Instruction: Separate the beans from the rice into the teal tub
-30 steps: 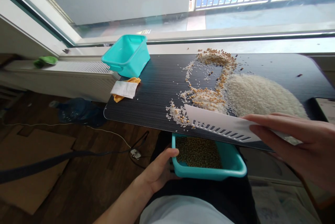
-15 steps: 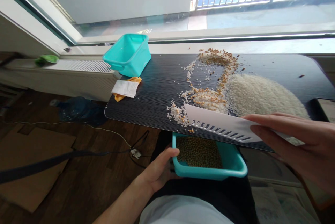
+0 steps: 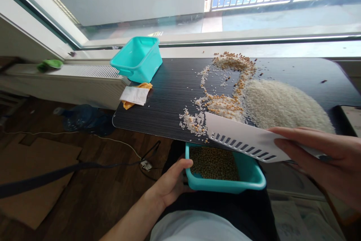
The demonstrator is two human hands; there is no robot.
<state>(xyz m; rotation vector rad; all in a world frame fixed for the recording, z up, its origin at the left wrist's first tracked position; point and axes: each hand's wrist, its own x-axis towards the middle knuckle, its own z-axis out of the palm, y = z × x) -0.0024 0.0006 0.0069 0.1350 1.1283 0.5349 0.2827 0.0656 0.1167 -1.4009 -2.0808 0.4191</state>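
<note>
My left hand [image 3: 175, 177] grips the left end of a turquoise plastic bin [image 3: 225, 185], thumb over its rim. Greenish-brown peas or lentils [image 3: 214, 162] cover the bin's bottom; it sits at my lap, just under the table edge. My right hand [image 3: 313, 150] is closed on a flat white plastic scraper [image 3: 239, 130] with a row of slanted slots. The scraper's tip touches a small heap of rice mixed with yellow grains [image 3: 194, 121] near the front edge. Beyond the scraper lie a patch of yellow peas and rice [image 3: 225, 106] and a large white rice pile [image 3: 284, 102].
A second turquoise bin [image 3: 149, 64] stands at the back left of the dark tabletop [image 3: 169, 98]. Beside it lies a white folded tissue [image 3: 134, 95] on an orange cloth [image 3: 128, 105]. A ring of grains [image 3: 234, 62] spreads toward the window. A cable [image 3: 118, 141] runs across the floor.
My right hand has drawn the scraper slightly right and toward me. A few yellow grains by the front edge have gone from the table. My left hand and the bin stay put.
</note>
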